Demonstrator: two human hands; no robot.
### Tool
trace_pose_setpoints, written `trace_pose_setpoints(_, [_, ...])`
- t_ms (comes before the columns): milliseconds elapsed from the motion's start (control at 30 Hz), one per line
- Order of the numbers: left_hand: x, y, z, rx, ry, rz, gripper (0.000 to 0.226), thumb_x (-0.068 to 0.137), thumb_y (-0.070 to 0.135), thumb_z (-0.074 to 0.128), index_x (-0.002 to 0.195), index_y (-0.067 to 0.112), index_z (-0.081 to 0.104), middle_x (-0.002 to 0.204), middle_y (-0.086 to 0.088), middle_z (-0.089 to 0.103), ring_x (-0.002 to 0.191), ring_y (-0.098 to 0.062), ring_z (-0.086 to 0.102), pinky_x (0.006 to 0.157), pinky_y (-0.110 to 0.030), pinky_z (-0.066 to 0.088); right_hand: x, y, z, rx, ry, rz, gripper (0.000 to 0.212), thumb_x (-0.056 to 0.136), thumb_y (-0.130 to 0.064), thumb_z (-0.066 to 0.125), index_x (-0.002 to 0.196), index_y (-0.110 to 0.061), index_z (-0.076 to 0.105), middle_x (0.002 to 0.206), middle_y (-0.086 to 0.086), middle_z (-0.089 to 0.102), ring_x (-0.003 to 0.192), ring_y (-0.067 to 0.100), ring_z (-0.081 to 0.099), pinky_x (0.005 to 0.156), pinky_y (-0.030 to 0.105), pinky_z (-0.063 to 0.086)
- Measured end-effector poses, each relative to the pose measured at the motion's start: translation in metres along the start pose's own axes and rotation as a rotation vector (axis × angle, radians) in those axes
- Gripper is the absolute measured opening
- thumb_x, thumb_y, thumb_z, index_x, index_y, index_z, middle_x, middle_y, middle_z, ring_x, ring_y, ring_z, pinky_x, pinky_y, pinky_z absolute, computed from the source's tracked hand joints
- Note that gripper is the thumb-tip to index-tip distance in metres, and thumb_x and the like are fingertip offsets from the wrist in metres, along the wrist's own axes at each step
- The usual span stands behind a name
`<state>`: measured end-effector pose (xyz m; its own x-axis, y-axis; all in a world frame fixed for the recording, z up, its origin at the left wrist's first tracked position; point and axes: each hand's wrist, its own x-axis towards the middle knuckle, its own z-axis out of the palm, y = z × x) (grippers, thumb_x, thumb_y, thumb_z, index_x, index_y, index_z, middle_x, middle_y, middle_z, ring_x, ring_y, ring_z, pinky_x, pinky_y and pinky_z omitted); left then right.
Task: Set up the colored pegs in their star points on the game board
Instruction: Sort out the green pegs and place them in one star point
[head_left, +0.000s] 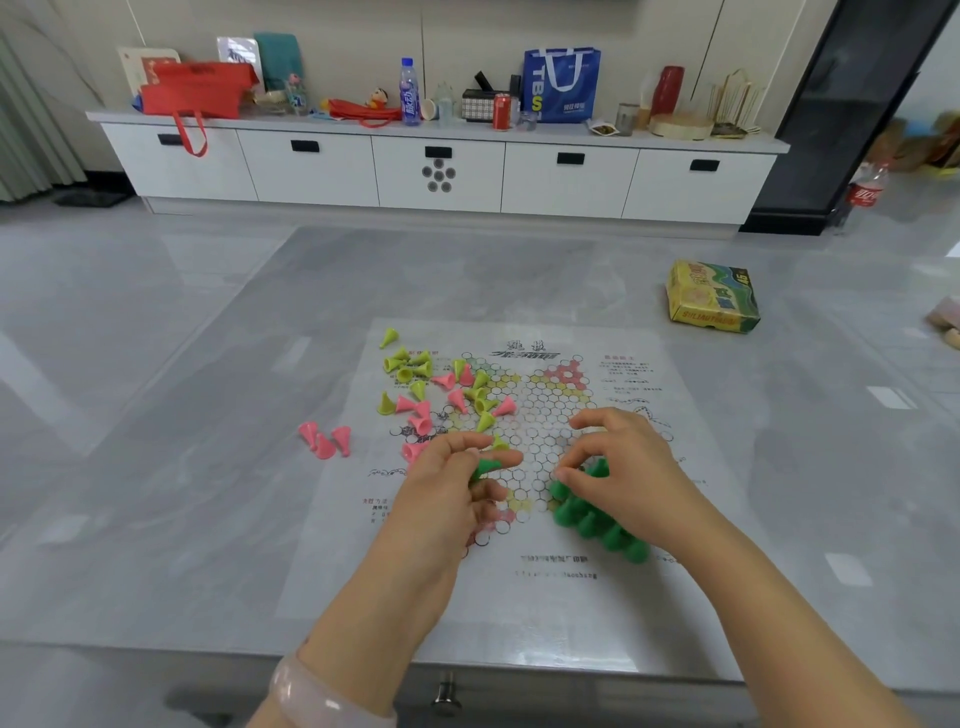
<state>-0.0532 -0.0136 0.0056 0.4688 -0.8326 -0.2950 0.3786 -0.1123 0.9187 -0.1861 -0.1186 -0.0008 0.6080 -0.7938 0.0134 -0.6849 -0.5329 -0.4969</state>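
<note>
Pinching a dark green peg (482, 469) between thumb and curled fingers, the left hand (451, 493) hovers over the lower left part of the paper game board (519, 597). The right hand (618, 478) curls its fingertips onto a green peg in the cluster of dark green pegs (597, 525) standing at the board's lower right star point. Yellow-green pegs (410, 364) and pink pegs (415, 410) lie scattered over the board's upper left; three more pink pegs (324, 440) lie on the grey table (156, 467). A yellow game box (712, 297) sits at the far right.
</note>
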Motion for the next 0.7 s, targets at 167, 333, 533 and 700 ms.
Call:
trace_pose_setpoints(167, [0.0006,-0.0002,-0.0012,0.081,0.059,0.008,0.017,0.089,0.004,0.045,0.091,0.017,0.056,0.093,-0.005,0.071,0.065,-0.013,0.049,0.063,-0.027,0.043,-0.0016,0.0008,-0.0022,0.007,-0.013,-0.009,0.015,0.08,-0.032,0.065,0.068,-0.035,0.058,0.126,-0.011,0.049,0.123,0.012,0.033,0.104,0.036,0.023])
trace_pose_setpoints(333, [0.0015,-0.0024,-0.0029,0.07,0.043,0.021,0.021,0.089,-0.002,0.045,0.094,0.016,0.055,0.099,-0.009,0.061,0.07,-0.013,0.061,0.066,-0.02,0.053,-0.0012,0.0021,-0.0018,-0.007,-0.015,-0.011,0.011,0.081,-0.034,0.064,0.07,-0.035,0.061,0.125,-0.012,0.049,0.122,0.011,0.033,0.102,0.034,0.02])
trace_pose_setpoints(533, [0.0006,-0.0035,-0.004,0.061,0.026,0.046,0.025,0.087,-0.008,0.048,0.095,0.015,0.055,0.09,-0.006,0.059,0.075,-0.013,0.065,0.073,-0.025,0.054,-0.0008,0.003,-0.0014,-0.033,-0.026,-0.018,0.008,0.081,-0.035,0.063,0.081,-0.031,0.069,0.126,-0.011,0.049,0.121,0.012,0.034,0.103,0.036,0.022])
trace_pose_setpoints(700, [-0.0005,-0.0037,-0.0028,-0.019,-0.025,0.015,0.025,0.086,-0.007,0.051,0.099,0.014,0.055,0.089,-0.007,0.064,0.073,-0.012,0.07,0.067,-0.02,0.057,-0.0033,0.0007,-0.0048,0.066,0.046,-0.059,0.012,0.084,-0.032,0.059,0.091,-0.032,0.068,0.117,-0.013,0.051,0.117,0.008,0.039,0.104,0.034,0.027])
